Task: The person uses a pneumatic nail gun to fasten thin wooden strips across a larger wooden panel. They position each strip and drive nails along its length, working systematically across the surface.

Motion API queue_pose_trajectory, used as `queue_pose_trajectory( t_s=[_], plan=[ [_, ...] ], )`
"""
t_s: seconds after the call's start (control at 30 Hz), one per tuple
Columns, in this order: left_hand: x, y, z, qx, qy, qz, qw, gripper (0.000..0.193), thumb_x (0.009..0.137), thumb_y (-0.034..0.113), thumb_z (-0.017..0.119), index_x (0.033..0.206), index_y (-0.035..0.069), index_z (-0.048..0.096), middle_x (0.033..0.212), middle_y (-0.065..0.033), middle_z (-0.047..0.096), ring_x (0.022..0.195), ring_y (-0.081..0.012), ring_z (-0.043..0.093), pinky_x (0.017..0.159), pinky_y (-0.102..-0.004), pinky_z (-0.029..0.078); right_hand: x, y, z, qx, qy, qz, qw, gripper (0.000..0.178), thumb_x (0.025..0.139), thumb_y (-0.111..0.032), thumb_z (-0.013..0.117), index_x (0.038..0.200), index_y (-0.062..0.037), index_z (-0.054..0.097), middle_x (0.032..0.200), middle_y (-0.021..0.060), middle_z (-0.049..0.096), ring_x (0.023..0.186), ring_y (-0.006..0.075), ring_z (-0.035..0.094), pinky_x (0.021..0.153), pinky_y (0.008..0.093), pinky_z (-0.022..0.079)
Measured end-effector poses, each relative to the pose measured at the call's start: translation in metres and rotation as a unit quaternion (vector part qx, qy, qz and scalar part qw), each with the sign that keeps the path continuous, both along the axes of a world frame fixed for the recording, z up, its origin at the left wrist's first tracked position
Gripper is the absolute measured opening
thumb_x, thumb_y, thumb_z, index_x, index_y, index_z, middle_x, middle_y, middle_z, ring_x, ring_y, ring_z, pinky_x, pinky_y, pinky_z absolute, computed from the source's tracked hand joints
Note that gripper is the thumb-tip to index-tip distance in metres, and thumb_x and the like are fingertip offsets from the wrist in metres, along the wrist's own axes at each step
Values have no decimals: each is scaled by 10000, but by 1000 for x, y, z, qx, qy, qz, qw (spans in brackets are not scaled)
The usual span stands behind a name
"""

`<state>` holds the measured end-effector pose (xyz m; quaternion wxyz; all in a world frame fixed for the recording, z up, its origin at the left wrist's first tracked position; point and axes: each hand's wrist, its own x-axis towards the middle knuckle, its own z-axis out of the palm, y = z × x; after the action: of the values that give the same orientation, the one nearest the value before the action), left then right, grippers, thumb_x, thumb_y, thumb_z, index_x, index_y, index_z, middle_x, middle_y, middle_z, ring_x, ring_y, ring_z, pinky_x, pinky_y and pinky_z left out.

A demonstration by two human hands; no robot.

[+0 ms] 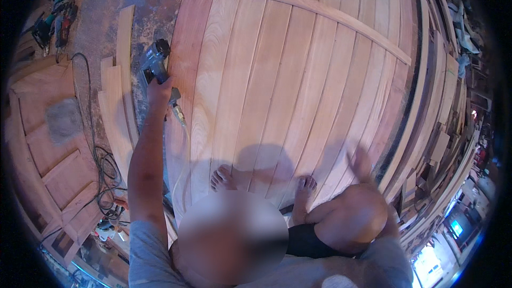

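Note:
My left hand (pixel 159 89) is closed round the handle of a dark grey air nail gun (pixel 154 63), held at the left edge of a large panel of wooden planks (pixel 256 85). A thin air hose (pixel 188 152) runs from the brass fitting at its handle back toward me. Beyond my right knee, my right hand (pixel 361 164) is low over the near right part of the panel, its fingers stretched out and nothing seen in them. A narrow wooden batten (pixel 304 3) lies across the far part of the planks.
My bare feet (pixel 223 178) are on the panel. Loose boards (pixel 113 106) lie to the left, beside a panelled wooden piece (pixel 56 149) and a coiled black cord (pixel 106 168). Long timber strips and offcuts (pixel 434 117) are piled on the right. Power tools (pixel 56 24) lie far left.

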<state>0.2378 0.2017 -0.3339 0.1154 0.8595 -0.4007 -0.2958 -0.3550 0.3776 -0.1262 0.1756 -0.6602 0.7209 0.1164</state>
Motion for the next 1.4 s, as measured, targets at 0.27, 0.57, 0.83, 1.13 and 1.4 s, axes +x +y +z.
queue_pose_trajectory(
  t_s=[0.27, 0.57, 0.83, 1.13, 1.4],
  plan=[
    [-8, 84, 64, -164, 58, 27, 984, 431, 801, 332, 830, 1056, 11, 696, 841, -141, 720, 822, -307, 720, 745, -444, 552, -85, -322, -180, -336, -64, 248, 906, 541, 881, -267, 821, 1277, 22, 593, 1355, 242, 601, 1330, 400, 539, 1115, 483, 459],
    [-23, 339, 81, -31, -52, -41, 997, 723, 758, 275, 876, 1336, -41, 578, 1077, -248, 639, 1024, -448, 616, 900, -531, 500, -10, -215, -187, -132, -482, -28, 866, 295, 936, 51, 666, 1209, 29, 557, 1295, 157, 595, 1113, 270, 702, 984, 362, 569],
    [-39, 368, 93, 77, -107, -95, 987, 682, 785, 337, 855, 1327, -3, 620, 1260, -234, 671, 1136, -398, 648, 1014, -509, 505, 12, -144, -178, -185, -348, 148, 907, 312, 863, 26, 753, 1155, -22, 656, 1280, 119, 619, 1240, 299, 605, 1032, 393, 540],
    [-1, 98, 84, -173, 24, -89, 981, 422, 930, 357, 765, 1169, 12, 718, 943, -149, 740, 836, -193, 699, 776, -370, 554, -41, -121, -143, -212, -241, 111, 940, 308, 776, -66, 840, 1066, -140, 769, 1264, 81, 676, 1227, 298, 591, 1057, 405, 511],
    [15, -61, -63, -219, 192, -61, 955, 513, 1018, 353, 648, 1400, 20, 567, 1105, -85, 720, 942, -177, 660, 821, -345, 535, -57, -112, -179, -152, -224, 57, 961, 283, 930, -261, 743, 1146, -80, 756, 1244, 152, 679, 1218, 346, 597, 1084, 464, 479]
  ],
)
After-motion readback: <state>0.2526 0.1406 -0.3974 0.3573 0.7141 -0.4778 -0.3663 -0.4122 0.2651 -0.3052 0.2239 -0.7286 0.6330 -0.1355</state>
